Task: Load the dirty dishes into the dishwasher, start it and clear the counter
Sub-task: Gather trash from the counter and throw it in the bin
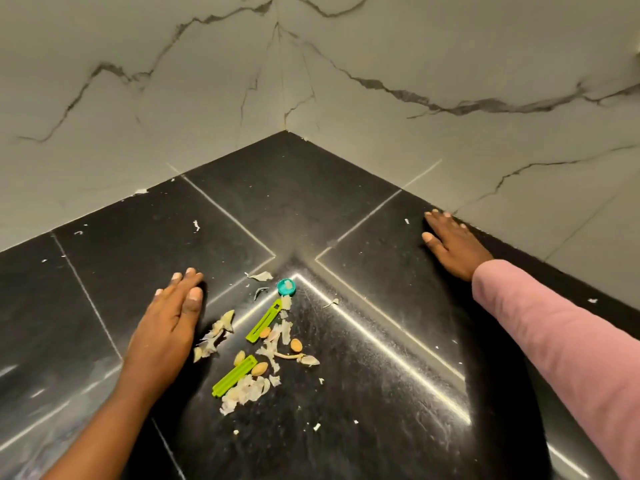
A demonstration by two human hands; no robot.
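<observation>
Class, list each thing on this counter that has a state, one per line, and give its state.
Left hand: open, flat on counter beside the scraps.
Right hand: open, flat near the wall.
Upper green clip: lying flat among scraps.
Lower green clip: lying flat.
Teal cap: loose on counter.
Counter: littered with peels.

Black tiled counter point(294, 202) in a corner, grey-veined white marble walls point(450, 64), bright light streaks on the tiles

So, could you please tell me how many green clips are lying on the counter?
2: one green clip lies just below the teal cap; the other lies nearer, at the pile's lower left. Peels could hide more.
</observation>
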